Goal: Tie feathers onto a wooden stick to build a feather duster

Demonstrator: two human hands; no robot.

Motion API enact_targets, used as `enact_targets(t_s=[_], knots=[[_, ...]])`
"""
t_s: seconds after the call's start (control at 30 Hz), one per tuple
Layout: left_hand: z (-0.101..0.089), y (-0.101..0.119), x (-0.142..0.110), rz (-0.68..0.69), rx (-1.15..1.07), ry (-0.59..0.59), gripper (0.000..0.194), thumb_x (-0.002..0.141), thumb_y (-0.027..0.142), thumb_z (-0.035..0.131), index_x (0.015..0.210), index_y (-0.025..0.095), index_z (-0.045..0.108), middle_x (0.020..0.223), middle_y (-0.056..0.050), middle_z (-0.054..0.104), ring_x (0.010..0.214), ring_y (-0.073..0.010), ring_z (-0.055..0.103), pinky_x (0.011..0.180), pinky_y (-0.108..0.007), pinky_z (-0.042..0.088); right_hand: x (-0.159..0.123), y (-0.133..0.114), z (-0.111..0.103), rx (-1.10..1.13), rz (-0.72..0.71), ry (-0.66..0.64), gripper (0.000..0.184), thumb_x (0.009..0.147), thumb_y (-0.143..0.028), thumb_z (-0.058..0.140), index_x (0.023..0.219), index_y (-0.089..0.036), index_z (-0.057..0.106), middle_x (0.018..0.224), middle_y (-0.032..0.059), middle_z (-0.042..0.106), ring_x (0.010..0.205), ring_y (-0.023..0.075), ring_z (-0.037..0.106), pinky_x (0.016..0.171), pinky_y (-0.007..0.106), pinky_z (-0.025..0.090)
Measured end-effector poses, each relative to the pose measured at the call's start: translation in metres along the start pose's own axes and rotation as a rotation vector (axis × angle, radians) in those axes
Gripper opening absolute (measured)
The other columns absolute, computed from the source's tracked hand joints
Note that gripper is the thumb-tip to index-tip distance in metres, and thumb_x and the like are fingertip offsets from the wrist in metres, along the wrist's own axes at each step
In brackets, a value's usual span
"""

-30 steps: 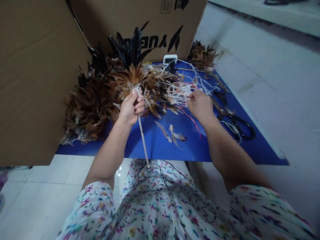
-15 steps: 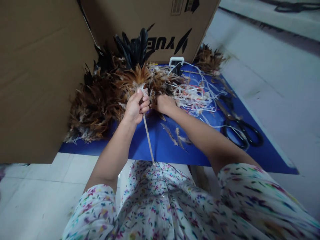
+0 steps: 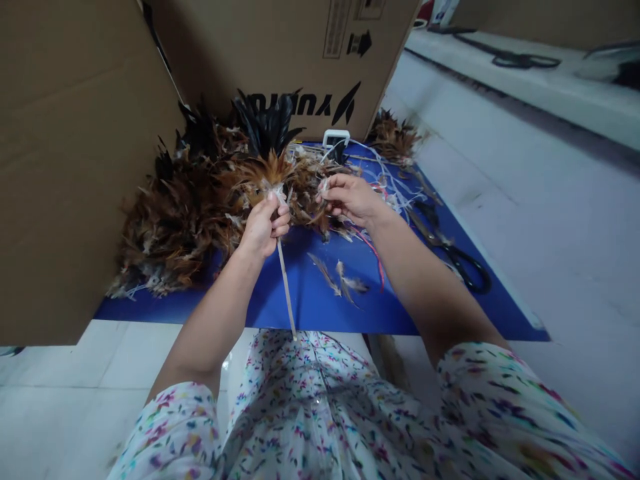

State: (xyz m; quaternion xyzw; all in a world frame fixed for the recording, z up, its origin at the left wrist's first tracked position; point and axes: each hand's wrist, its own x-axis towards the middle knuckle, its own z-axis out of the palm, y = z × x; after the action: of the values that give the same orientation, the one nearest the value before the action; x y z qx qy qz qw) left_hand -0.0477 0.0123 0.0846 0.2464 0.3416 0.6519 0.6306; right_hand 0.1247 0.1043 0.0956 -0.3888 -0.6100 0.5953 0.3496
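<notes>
Stick (image 3: 287, 287): juts over the table's near edge, its upper end inside the feather bunch.
Loose feathers (image 3: 343, 280): a few on the blue table (image 3: 360, 317).
Left hand (image 3: 263, 223): fingers clenched round the stick and the bunch's pale base.
Scissors (image 3: 470, 267): lying at the right, beyond the forearm.
Right hand (image 3: 353, 199): thumb and fingers pinching a small whitish piece, perhaps a feather base.
Feather bunch (image 3: 270, 170): upright at the stick's top; black and brown feathers look already gathered round it. Whether the base is bound off, the fingers hide.
Feather heap (image 3: 175, 220): many feathers, apart from this stick.
White strings (image 3: 395, 193): tangled behind the right hand.
Cardboard box (image 3: 300, 57): behind everything.
Changed: half a second ago the right hand was down beside the left; now it is raised, a gap between them. The left hand's grip looks the same.
</notes>
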Motion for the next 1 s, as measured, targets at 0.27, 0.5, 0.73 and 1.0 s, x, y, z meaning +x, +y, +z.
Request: enact_targets(t_s=[0.27,0.5,0.73,1.0], knots=[[0.0,-0.01,0.002,-0.068,0.051,-0.004,0.025,0.099,0.027,0.041,0.078,0.014,0.046,0.06,0.005,0.041,0.037,0.0008,0.025,0.032,-0.009,0.013,-0.013,0.002,-0.02,0.184,-0.103,0.058,0.015,0.063,-0.014,0.069,0.071,-0.016,0.057,0.055,-0.0064,0.048,0.044,0.0029,0.038,0.039,0.016,0.024],[0.003,-0.018,0.0,-0.122,0.08,0.007,0.022,0.093,0.029,0.055,0.078,0.014,0.048,0.062,0.004,0.046,0.038,0.0011,0.027,0.033,-0.009,0.014,-0.03,0.001,-0.02,0.047,-0.132,0.148,0.017,0.061,-0.01,0.068,0.068,-0.018,0.055,0.048,-0.0052,0.053,0.039,0.0057,0.045,0.035,0.016,0.027],[0.002,-0.027,-0.001,-0.083,0.1,-0.002,0.02,0.094,0.027,0.053,0.081,0.012,0.051,0.074,-0.005,0.062,0.039,0.0009,0.03,0.034,-0.01,0.019,-0.045,0.012,-0.022,0.028,-0.108,0.123,0.022,0.062,-0.017,0.078,0.067,-0.015,0.057,0.063,0.0062,0.068,0.051,0.0122,0.061,0.04,0.02,0.039],[0.001,-0.025,0.0,-0.129,0.065,-0.095,0.018,0.097,0.023,0.046,0.097,0.01,0.058,0.061,0.005,0.042,0.038,0.0002,0.027,0.033,-0.01,0.014,-0.059,0.032,-0.023,-0.17,-0.049,-0.068,0.024,0.067,-0.021,0.077,0.089,-0.015,0.068,0.07,0.0052,0.071,0.067,0.018,0.07,0.053,0.025,0.051]])
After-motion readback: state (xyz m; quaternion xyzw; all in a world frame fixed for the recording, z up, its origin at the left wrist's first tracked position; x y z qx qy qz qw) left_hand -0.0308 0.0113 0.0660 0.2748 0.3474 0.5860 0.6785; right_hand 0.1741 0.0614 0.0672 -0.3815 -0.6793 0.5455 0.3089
